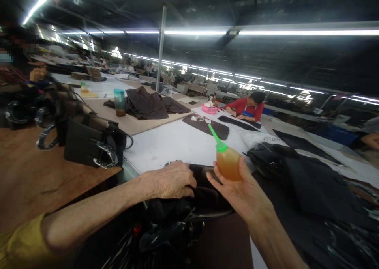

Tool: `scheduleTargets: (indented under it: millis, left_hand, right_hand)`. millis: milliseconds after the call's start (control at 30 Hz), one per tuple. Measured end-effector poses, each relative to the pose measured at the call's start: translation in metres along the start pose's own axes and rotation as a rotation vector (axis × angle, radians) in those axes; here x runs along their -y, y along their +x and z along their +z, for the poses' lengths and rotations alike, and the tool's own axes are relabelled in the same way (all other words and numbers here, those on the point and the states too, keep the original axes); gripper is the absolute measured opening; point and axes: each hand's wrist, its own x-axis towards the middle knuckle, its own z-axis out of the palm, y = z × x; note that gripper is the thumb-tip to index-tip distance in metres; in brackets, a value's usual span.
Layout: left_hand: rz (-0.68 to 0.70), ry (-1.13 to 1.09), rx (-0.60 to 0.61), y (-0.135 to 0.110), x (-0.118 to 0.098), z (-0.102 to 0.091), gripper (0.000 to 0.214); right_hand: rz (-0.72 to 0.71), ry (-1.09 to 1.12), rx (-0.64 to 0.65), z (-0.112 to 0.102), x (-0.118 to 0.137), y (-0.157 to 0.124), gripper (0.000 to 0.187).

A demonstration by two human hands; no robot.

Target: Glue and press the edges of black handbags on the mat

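My right hand [237,190] holds up a small bottle of amber liquid [228,163] with a green nozzle cap, resting in the palm with fingers loosely around it. My left hand [171,179] is curled, knuckles up, gripping the edge of a black piece of material [204,174] on the table in front of me. Under both hands lies a heap of black shiny parts [177,221].
Black bags [89,139] stand on the wooden bench at left. A pile of black material [310,182] lies at right. Further on the white table [177,142] are dark fabric [148,103], a teal cup [120,101] and a pink tray [209,109]. A person in red [247,108] works opposite; another person stands far left.
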Motion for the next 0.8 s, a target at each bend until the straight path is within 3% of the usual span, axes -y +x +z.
scheduleTargets:
  millis: [67,167,267,433,633,800]
  left_hand:
    - [0.015,0.074,0.011,0.001,-0.002,0.001,0.033]
    - [-0.279,0.22,-0.12,0.002,-0.01,0.005,0.049]
    - [-0.517,0.302,-0.211,0.005,-0.018,0.012,0.048]
    - [-0.719,0.218,-0.221,0.017,-0.012,0.029,0.04]
    - [-0.851,0.021,-0.441,0.027,0.01,0.053,0.036]
    - [-0.905,-0.037,-0.492,0.033,0.021,0.061,0.049]
  right_hand:
    - [-0.029,-0.02,-0.016,0.0,0.002,0.0,0.016]
    - [-0.046,-0.008,-0.03,0.001,0.004,0.002,0.016]
    - [-0.027,0.005,-0.03,0.004,0.003,0.003,0.018]
    - [-0.021,0.028,-0.05,0.007,-0.001,0.005,0.016]
    - [-0.013,0.069,-0.036,0.003,0.001,0.005,0.017]
    - [-0.013,0.105,-0.026,0.002,0.001,0.005,0.019]
